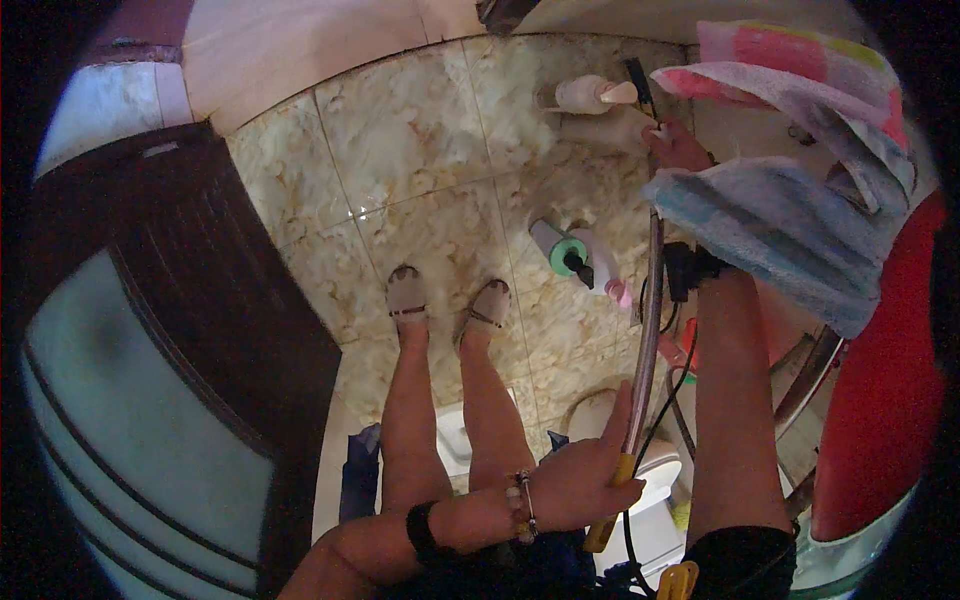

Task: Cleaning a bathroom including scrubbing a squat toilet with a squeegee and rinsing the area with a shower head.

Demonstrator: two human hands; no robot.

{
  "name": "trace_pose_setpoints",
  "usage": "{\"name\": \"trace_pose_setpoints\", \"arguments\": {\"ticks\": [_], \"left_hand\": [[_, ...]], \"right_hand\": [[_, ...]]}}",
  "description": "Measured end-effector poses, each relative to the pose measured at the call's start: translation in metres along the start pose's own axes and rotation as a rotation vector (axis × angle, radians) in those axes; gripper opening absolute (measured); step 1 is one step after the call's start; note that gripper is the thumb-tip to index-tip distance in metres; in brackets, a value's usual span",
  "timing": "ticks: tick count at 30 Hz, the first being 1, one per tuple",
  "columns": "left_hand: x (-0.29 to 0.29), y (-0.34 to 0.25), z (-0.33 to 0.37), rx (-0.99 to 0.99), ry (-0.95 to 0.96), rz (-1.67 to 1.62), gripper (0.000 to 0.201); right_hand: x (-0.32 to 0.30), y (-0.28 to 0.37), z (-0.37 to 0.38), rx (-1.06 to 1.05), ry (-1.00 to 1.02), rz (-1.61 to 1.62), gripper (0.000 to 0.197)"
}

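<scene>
Cleaning step under way, by the look of it. Left hand [585, 480] is closing its fingers around a long metal pole [645, 330] at the yellow grip, holding it upright over the marble-patterned tile floor [420, 150]. Right hand [680, 145] is reaching up past the pole, fingers pinching something small and white; a fluffy striped towel [780, 235] is draping over that forearm. Beyond the pole, glossy plastic bottles [575, 250] are lying on the floor. Next move likely calls for steadying the pole.

Glossy marble-look floor tiles [420, 150], fluffy terry cloth towel [790, 230], clear plastic hose [648, 330].
</scene>
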State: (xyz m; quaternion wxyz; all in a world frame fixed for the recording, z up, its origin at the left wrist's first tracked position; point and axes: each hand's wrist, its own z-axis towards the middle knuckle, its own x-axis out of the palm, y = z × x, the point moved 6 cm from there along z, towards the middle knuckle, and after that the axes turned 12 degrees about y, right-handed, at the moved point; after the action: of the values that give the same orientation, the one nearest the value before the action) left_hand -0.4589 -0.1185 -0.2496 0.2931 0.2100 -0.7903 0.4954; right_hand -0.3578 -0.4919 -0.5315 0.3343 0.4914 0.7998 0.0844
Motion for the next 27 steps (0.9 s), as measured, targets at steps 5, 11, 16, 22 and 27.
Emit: {"name": "trace_pose_setpoints", "arguments": {"ticks": [5,11,16,22,27], "left_hand": [[-0.001,0.014,-0.008,-0.002,-0.094,-0.037,0.093],[0.001,0.018,-0.005,-0.042,-0.092,0.068,0.094],[0.014,0.03,0.004,-0.055,0.045,-0.086,0.087],[0.026,0.082,0.02,-0.002,-0.045,-0.076,0.076],[0.027,0.08,0.02,0.063,-0.076,-0.096,0.075]], "right_hand": [[0.056,-0.007,-0.093,-0.03,0.029,0.104,0.05],[0.09,0.031,-0.139,-0.011,0.005,0.173,0.049],[0.075,0.057,-0.144,0.011,-0.038,0.216,0.048],[0.1,0.106,-0.113,0.02,-0.056,0.304,0.047],[0.091,0.13,-0.096,0.031,-0.083,0.368,0.046]]}}
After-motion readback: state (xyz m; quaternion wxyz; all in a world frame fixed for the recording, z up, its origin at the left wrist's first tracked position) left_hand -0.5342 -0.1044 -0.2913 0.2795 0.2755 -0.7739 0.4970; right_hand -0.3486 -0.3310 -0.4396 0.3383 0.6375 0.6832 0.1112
